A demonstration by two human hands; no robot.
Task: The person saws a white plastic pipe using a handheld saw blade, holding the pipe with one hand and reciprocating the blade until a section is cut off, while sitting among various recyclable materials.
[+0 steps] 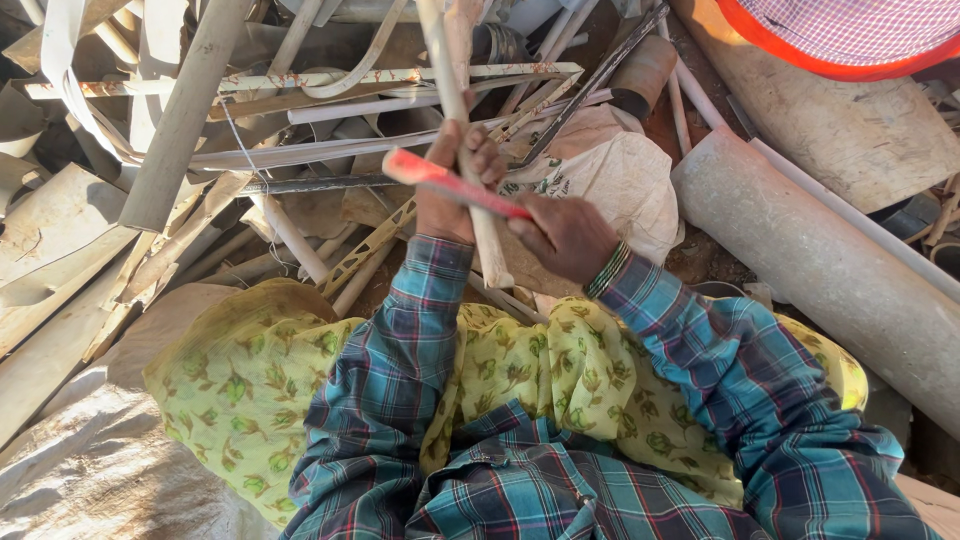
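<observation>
My left hand grips a long pale plastic strip that stands nearly upright and runs out of the top of the view. My right hand holds the end of a red flat tool that lies slanted across the strip, just in front of my left fingers. Both sleeves are blue plaid. A yellow-green leaf-print cloth covers my lap below the hands.
A heap of dusty pipes, strips and broken plastic pieces fills the left and top. A thick grey pipe lies slanted at the right. A pale woven sack sits behind my hands, another sack at lower left, an orange-rimmed checked cloth top right.
</observation>
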